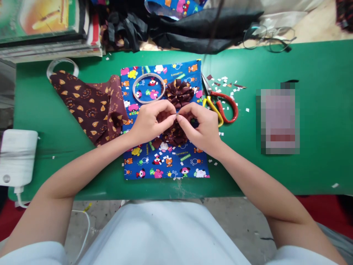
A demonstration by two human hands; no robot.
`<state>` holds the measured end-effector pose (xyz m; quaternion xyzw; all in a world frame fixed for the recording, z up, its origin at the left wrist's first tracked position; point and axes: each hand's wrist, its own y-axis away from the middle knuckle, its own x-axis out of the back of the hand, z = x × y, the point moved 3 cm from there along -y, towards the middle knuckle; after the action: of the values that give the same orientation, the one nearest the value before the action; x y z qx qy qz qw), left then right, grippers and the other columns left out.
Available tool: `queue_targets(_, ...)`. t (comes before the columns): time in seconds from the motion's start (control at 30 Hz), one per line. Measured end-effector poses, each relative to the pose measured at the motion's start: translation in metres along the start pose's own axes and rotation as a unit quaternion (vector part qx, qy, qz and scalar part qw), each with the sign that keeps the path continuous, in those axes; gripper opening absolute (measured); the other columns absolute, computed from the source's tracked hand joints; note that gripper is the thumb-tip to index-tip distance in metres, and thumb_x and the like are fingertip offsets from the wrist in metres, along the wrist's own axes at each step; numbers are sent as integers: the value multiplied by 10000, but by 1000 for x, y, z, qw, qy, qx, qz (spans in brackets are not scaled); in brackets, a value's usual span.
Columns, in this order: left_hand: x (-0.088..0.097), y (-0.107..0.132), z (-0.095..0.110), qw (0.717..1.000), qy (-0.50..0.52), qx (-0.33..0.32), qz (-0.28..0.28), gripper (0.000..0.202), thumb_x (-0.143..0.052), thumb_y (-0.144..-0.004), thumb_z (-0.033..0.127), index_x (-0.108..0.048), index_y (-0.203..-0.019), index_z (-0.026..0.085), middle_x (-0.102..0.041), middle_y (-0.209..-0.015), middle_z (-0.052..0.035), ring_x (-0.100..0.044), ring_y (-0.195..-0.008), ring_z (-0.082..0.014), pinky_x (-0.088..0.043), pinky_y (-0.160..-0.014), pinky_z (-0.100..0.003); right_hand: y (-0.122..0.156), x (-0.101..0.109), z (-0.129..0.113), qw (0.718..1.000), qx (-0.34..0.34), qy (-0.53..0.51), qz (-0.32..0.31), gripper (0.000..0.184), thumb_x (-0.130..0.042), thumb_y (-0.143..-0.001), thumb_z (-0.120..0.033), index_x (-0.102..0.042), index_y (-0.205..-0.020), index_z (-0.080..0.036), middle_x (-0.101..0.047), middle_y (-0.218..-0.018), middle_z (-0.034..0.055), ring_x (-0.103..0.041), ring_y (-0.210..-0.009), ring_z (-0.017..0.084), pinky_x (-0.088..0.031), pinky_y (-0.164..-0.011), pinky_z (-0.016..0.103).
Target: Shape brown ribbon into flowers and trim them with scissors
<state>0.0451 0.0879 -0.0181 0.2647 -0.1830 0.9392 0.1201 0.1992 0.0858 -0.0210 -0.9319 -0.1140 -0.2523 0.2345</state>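
Note:
My left hand [154, 121] and my right hand [201, 125] meet fingertip to fingertip, both pinched closed; whatever sits between the fingertips is too small to make out. Under them lies a brown fabric flower [176, 135], partly hidden by the fingers. Just beyond is a second brown fabric flower [179, 92]. Both rest on a blue cloth [162, 171] printed with cartoon animals. A roll of clear tape [135, 88] lies on the cloth behind my left hand. Scissors [227, 110] with red and yellow handles lie beyond my right hand.
Brown patterned fabric [85, 106] and another tape roll [63, 63] lie left on the green table [317, 158]. A white power bank [18, 156] sits at the left edge. Books [49, 25], dark cloth [198, 29] and glasses [281, 40] line the back. Small paper scraps are scattered about.

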Motion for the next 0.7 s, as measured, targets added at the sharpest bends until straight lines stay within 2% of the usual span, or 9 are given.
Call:
queue_targets(0.2,-1,0,1,1000,11,3,-21,30,-567,-781,154,-564,-754,166,-547,-640,30,-452,-537,-67,-368,-500,-193,2,-1,-3,994,75,81,7,115,-501,-847,-142,-546,-758,-199,-558,-675,-5,-515,-628,126,-402,-594,260)
queue_targets(0.37,0,0,3,999,10,-8,-32,40,-554,-773,149,-542,-739,167,-515,-635,29,-440,-539,-75,-359,-507,-208,3,-1,-5,992,91,86,18,135,-490,-855,-145,-559,-758,-208,-564,-677,-10,-514,-627,126,-410,-591,261)
queue_targets(0.53,0,-1,5,998,-17,-41,-34,111,-516,-822,188,-548,-719,162,-523,-637,14,-474,-598,-97,-379,-573,-232,3,-1,-6,990,107,90,33,126,-504,-853,-138,-558,-763,-207,-557,-667,-9,-512,-629,128,-417,-590,265)
queue_targets(0.7,0,-1,4,999,-19,-34,-38,119,-514,-815,188,-567,-711,165,-525,-631,15,-472,-597,-99,-376,-575,-232,4,-2,-4,979,149,136,16,119,-477,-872,-153,-543,-790,-208,-557,-706,10,-500,-678,148,-424,-623,289)
